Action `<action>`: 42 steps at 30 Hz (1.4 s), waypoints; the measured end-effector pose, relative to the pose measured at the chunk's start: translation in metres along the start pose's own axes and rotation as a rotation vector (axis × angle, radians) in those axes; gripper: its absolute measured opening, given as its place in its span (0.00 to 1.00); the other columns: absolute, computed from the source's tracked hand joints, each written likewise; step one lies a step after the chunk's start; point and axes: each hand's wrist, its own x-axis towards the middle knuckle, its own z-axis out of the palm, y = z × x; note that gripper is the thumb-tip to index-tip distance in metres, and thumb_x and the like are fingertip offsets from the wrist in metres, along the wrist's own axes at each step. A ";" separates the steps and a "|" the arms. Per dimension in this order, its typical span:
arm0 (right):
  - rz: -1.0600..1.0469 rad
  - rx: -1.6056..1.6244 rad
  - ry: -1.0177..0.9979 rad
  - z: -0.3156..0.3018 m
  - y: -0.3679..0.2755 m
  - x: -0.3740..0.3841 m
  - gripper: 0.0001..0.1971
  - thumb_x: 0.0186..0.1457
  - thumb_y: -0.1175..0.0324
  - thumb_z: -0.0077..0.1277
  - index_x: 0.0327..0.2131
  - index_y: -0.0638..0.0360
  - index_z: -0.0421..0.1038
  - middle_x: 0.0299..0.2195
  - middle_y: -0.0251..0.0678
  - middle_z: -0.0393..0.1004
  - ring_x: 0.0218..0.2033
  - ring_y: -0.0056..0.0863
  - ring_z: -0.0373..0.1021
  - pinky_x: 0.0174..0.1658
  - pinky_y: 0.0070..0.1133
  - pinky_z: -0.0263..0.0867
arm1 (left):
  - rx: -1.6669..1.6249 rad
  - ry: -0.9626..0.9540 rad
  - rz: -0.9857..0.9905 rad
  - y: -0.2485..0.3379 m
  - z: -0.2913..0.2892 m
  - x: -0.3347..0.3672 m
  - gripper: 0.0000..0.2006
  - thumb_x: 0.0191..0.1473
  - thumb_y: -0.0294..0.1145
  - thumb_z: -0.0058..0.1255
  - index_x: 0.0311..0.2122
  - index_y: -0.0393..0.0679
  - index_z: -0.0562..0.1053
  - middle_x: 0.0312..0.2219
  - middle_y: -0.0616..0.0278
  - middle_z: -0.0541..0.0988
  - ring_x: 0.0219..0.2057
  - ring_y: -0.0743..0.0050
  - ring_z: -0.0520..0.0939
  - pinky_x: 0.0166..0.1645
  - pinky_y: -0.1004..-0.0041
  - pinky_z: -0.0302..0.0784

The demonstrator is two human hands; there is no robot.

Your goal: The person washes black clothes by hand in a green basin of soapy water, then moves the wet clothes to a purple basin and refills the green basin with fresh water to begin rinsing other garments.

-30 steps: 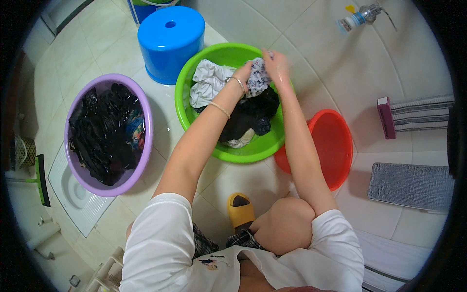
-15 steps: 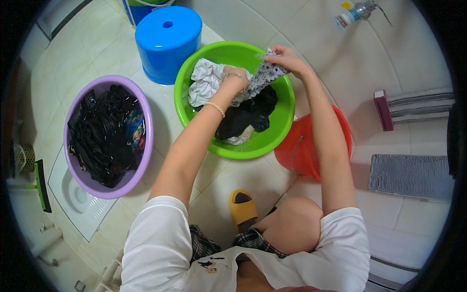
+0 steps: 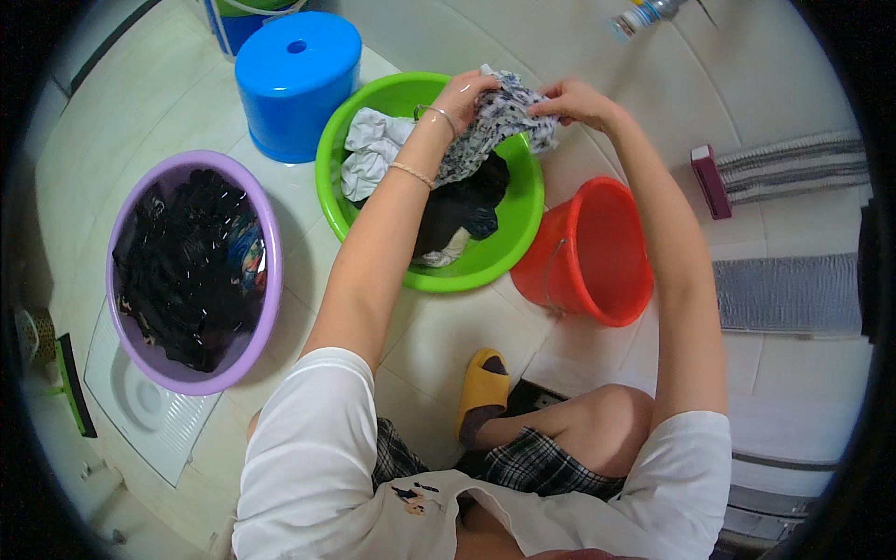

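Note:
Above the far side of a green basin (image 3: 525, 201), both of my hands grip a white cloth garment with a dark floral print (image 3: 485, 135). My left hand (image 3: 463, 101), with bands on its wrist, closes on its upper left part. My right hand (image 3: 577, 101) pinches its right edge. The lower part of the printed garment hangs down into the basin. Inside the basin lie a white garment (image 3: 371, 149) at the left, black clothes (image 3: 448, 213) in the middle, and a pale cloth (image 3: 444, 250) near the front. What the printed garment is exactly, I cannot tell.
A purple tub (image 3: 271, 289) with dark clothes in water stands at the left, partly over a squat toilet (image 3: 159, 425). Behind are a blue stool (image 3: 297, 93) and a blue-green bucket (image 3: 245, 28). A red bucket (image 3: 607, 252) stands right of the basin. Grey towels (image 3: 789, 294) hang on the right.
My left hand has risen from inside the basin and taken the printed garment higher up. More of the garment is now lifted and spread between my hands. The red bucket shows more fully.

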 end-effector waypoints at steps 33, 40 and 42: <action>-0.463 0.281 0.566 0.038 0.021 0.048 0.20 0.44 0.53 0.46 0.33 0.61 0.69 0.25 0.39 0.72 0.26 0.29 0.67 0.31 0.23 0.61 | 0.624 0.014 -0.230 0.000 0.011 0.014 0.23 0.40 0.44 0.53 0.37 0.35 0.67 0.28 0.58 0.73 0.27 0.73 0.72 0.28 0.73 0.68; -0.274 0.553 0.089 0.044 0.041 0.035 0.25 0.41 0.51 0.50 0.37 0.63 0.66 0.32 0.35 0.68 0.33 0.22 0.63 0.37 0.20 0.60 | 0.373 0.249 0.098 0.044 0.036 -0.004 0.15 0.39 0.38 0.54 0.29 0.38 0.68 0.21 0.64 0.71 0.20 0.79 0.66 0.23 0.75 0.64; -0.257 0.873 0.161 0.052 0.061 0.050 0.21 0.44 0.58 0.50 0.37 0.63 0.63 0.37 0.39 0.65 0.38 0.25 0.62 0.42 0.27 0.61 | 0.307 0.280 0.141 0.049 0.042 -0.004 0.15 0.40 0.35 0.53 0.31 0.36 0.67 0.24 0.61 0.72 0.21 0.73 0.71 0.24 0.73 0.67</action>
